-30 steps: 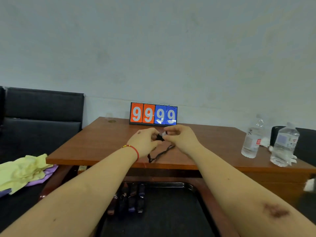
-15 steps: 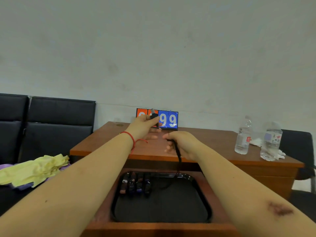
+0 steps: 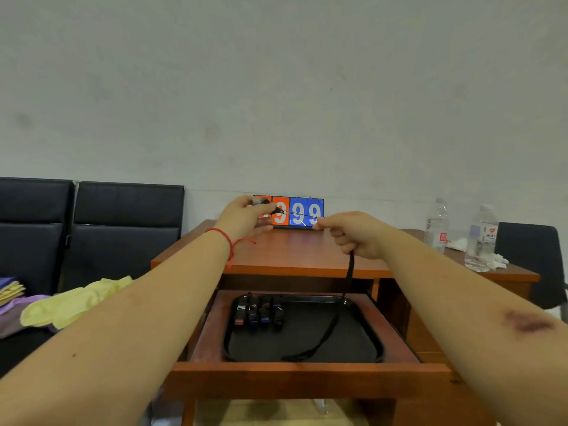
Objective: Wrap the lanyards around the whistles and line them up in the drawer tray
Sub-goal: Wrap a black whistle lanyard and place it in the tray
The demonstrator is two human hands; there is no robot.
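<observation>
Black lanyard [image 3: 349, 281] runs taut from the whistle [image 3: 260, 202] pinched in the left hand [image 3: 246, 217] to the right hand's [image 3: 356, 233] curled fingers, then hangs into the tray [image 3: 370, 330] in the open drawer [image 3: 307, 379], right of four wrapped whistles [image 3: 259, 312] at its far-left edge.

A scoreboard [image 3: 297, 213] stood at the back of the desk [image 3: 295, 256]. Its two blue cards each showed a white 9, and the orange card beside them showed another 9. The leftmost orange card was hidden behind the left hand [image 3: 246, 218], so its digit could not be read. Two bottles [image 3: 436, 226] [image 3: 481, 238] at the desk's right end carried labels with red marks, too small and blurred to read.
</observation>
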